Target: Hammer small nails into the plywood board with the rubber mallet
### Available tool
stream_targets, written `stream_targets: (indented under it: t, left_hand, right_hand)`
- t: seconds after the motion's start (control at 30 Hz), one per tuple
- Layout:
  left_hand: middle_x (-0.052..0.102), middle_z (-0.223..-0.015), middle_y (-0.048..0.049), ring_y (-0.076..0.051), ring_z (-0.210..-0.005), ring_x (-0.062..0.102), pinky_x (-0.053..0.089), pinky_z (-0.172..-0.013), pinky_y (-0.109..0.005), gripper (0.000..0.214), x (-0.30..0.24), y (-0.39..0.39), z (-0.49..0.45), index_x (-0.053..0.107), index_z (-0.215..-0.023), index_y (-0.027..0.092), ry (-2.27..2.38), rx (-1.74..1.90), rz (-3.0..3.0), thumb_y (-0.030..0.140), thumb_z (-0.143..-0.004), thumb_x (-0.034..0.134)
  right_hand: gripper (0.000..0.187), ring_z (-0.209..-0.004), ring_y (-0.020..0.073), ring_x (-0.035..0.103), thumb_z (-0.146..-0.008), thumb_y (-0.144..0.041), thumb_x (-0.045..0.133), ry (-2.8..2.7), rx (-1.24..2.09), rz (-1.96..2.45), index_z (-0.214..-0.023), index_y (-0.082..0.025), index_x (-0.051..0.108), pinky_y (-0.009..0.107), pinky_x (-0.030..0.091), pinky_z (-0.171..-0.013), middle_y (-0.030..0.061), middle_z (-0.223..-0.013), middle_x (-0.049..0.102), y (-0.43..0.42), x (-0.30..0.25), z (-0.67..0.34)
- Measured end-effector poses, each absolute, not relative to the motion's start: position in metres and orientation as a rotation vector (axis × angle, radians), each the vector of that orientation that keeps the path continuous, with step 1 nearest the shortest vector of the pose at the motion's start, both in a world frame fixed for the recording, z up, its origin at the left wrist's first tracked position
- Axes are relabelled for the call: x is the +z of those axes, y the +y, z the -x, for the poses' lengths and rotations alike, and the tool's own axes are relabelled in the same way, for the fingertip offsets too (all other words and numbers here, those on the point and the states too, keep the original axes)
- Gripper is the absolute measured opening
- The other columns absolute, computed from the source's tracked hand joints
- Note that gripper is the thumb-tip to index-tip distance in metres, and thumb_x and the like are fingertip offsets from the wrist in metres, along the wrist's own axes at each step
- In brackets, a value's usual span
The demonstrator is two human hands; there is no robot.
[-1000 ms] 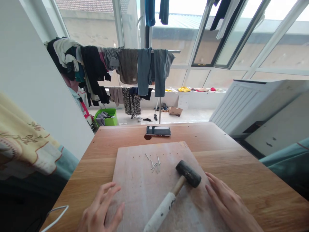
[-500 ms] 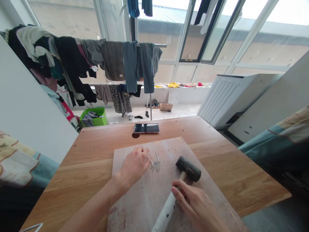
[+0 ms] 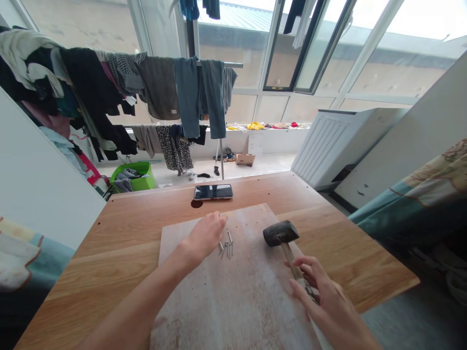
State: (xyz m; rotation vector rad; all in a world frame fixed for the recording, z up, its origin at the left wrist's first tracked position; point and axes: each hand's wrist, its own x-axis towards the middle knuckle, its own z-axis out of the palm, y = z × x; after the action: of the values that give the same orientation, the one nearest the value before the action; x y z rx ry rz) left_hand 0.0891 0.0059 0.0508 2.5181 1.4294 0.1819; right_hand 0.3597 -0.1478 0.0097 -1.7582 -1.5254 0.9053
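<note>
My right hand (image 3: 321, 294) is wrapped around the handle of a black-headed mallet (image 3: 280, 233). The mallet's head is at the right side of a pale, worn board (image 3: 233, 296). Above the board's far part, my left hand (image 3: 207, 234) is closed with its fingertips pinched together; what they hold, if anything, is too small to make out. Several loose silver nails (image 3: 229, 247) lie on the board just right of and below the left hand. Small dark holes or marks dot the board near its far edge.
The board rests on a wooden table (image 3: 120, 243). A phone (image 3: 213, 192) lies flat beyond it, beside a round dark hole (image 3: 197, 203). Past the table stand a green basket (image 3: 144, 177), a rack of hanging clothes (image 3: 158, 87) and a white ribbed cabinet-like object (image 3: 328, 141).
My right hand has moved right and swung the mallet, so its handle now slants toward the lower right. The left hand has shifted slightly toward the far edge. The view has turned a little.
</note>
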Motion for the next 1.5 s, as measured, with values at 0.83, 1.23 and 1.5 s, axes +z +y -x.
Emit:
stream_targets:
  t: [0.83, 1.23, 1.5]
  left_hand:
    - [0.072, -0.088, -0.0044, -0.017, -0.076, 0.065, 0.052, -0.074, -0.027, 0.02, 0.014, 0.055, -0.158, 0.072, -0.092, 0.016, 0.811, 0.757, -2.313, 0.005, -0.081, 0.06]
    - [0.077, -0.083, -0.0038, -0.016, -0.076, 0.071, 0.056, -0.075, -0.025, 0.01, -0.01, 0.059, -0.16, 0.074, -0.09, 0.015, 0.814, 0.868, -1.989, 0.011, -0.083, 0.068]
    - [0.078, -0.083, -0.0032, -0.016, -0.075, 0.072, 0.056, -0.075, -0.025, 0.015, -0.014, 0.056, -0.165, 0.072, -0.098, 0.016, 0.823, 0.871, -1.99, 0.013, -0.084, 0.069]
  right_hand:
    - [0.057, -0.111, 0.0319, 0.075, -0.093, -0.053, 0.055, -1.56, 0.731, 1.888, -0.136, -0.017, 0.068, 0.037, 0.059, -0.099, 0.012, -0.115, 0.08, -0.153, 0.01, -0.357]
    - [0.073, -0.033, 0.0147, 0.054, -0.1, -0.06, 0.041, -1.369, 1.276, 1.829, -0.158, -0.016, 0.034, 0.02, 0.044, -0.035, -0.006, -0.044, 0.057, -0.156, 0.016, -0.351]
    - [0.077, -0.029, 0.0144, 0.049, -0.097, -0.063, 0.047, -1.248, 1.325, 1.801, -0.158, -0.019, 0.035, 0.019, 0.041, -0.031, -0.0075, -0.041, 0.053, -0.159, 0.011, -0.35]
